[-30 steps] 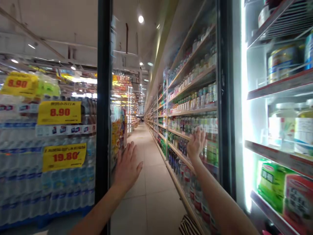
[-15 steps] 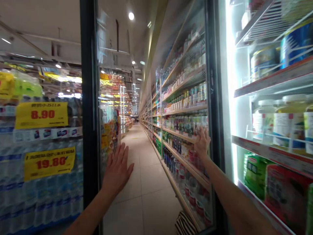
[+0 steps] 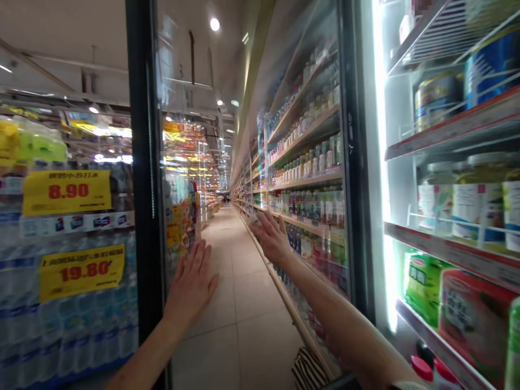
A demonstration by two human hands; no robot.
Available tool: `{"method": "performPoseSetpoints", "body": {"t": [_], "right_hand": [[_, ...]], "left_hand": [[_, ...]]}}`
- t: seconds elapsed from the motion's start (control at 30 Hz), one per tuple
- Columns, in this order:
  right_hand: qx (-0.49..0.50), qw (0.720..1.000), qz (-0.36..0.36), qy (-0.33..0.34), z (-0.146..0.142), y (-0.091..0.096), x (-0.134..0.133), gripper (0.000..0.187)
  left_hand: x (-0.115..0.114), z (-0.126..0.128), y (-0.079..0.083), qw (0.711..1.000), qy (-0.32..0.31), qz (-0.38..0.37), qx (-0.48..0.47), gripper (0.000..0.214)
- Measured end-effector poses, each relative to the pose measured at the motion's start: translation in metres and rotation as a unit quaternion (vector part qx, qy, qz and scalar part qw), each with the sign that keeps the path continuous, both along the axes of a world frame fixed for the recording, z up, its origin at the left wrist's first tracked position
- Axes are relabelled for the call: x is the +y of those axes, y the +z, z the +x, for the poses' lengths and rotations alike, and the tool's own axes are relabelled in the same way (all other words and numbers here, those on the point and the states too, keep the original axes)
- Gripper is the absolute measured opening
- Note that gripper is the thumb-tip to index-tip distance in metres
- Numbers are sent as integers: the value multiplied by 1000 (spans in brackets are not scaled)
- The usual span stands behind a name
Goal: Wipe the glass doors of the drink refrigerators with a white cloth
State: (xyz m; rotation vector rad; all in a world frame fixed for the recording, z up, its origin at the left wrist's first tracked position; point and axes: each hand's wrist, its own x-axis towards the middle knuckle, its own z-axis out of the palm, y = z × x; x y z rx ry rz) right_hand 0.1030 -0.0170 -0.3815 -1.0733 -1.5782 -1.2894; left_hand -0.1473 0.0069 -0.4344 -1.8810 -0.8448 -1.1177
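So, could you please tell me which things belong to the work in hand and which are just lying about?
At the hands:
glass door, with the left hand spread at it
pale item at the fingers of the right hand, too blurred to name

Just about:
yellow price signs
stacked bottles
green pack
red pack
striped item

Upper yellow sign (image 3: 67, 192), red "8.90", lower yellow sign (image 3: 82, 272), red "19.80", both left of the black door frame (image 3: 141, 162) before you
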Motion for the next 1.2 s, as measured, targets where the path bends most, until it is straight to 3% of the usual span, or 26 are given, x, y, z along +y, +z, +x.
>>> {"method": "performPoseSetpoints", "body": {"t": [0.03, 0.1, 0.17, 0.2, 0.27, 0.33, 0.43, 0.53, 0.6, 0.67, 0.73, 0.8, 0.87, 1.0, 1.1, 1.2], "right_hand": [[5, 1000, -3, -10, 8, 2, -4, 48], [117, 992, 19, -41, 42, 8, -15, 46], [294, 952, 50, -62, 87, 18, -28, 48], [382, 919, 76, -64, 108, 24, -33, 48], [445, 887, 106, -66, 138, 38, -40, 52], [464, 875, 125, -65, 143, 51, -38, 54], [420, 898, 123, -54, 100, 63, -19, 52], [255, 962, 89, -42, 24, 59, 4, 51], [136, 989, 55, -28, -21, 49, 15, 51], [39, 999, 35, -9, -49, 37, 20, 51], [-19, 999, 27, 4, -56, 28, 21, 49], [-4, 999, 37, 4, -44, 28, 18, 48], [97, 993, 71, -3, -24, 36, 14, 46], [332, 932, 147, -6, 4, 64, 9, 50], [360, 919, 162, 1, -11, 78, 14, 51], [270, 954, 129, 16, -59, 81, 23, 50]], "left_hand": [[0, -1, 0, 1000, 0, 0, 1, 65], [-1, -3, -1, 1000, 4, 1, 7, 65], [-2, -5, -1, 1000, 14, 4, 17, 63], [-2, -5, -2, 1000, 19, 7, 19, 63], [-3, -4, -3, 999, 29, 16, 14, 62], [-3, -2, -4, 999, 34, 21, 5, 62], [-3, 0, -6, 999, 40, 23, 3, 63], [-4, -2, -7, 998, 50, 26, 10, 62], [-4, -5, -7, 998, 50, 24, 19, 62], [-5, -10, -8, 999, 45, 15, 26, 62], [-7, -16, -8, 999, 38, 2, 27, 60], [-9, -20, -9, 999, 29, -10, 27, 58], [-11, -24, -8, 999, 23, -20, 35, 59], [-16, -28, -2, 998, 56, -33, -2, 64], [-18, -31, 5, 995, 80, -56, -22, 64], [-19, -33, 9, 994, 77, -76, -7, 64]]}}
